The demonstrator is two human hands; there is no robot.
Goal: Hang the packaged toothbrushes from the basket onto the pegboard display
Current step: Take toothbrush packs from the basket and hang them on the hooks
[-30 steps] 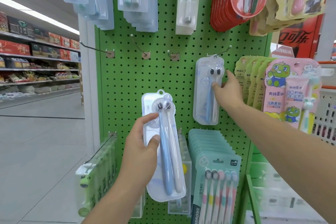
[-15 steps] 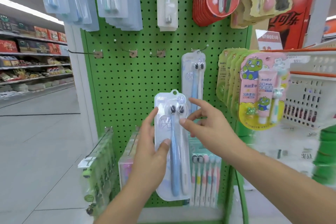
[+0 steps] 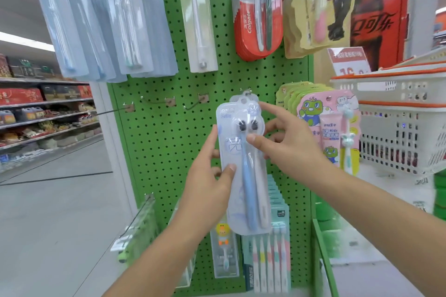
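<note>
The toothbrush pack (image 3: 243, 169) is held upright against the green pegboard (image 3: 164, 147), at frame centre. Its lower left edge is gripped by the left hand (image 3: 207, 190); its top is pinched by the right hand (image 3: 287, 142). The hanging step is judged in hand. Its hang hole must next be aligned with the hook (image 3: 247, 91) at twelve o'clock. The basket (image 3: 400, 123) is seen at three o'clock.

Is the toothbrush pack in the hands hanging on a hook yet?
Cannot tell. The toothbrush pack is upright, its top at a hook, but the left hand grips it and the right hand pinches it.
</note>
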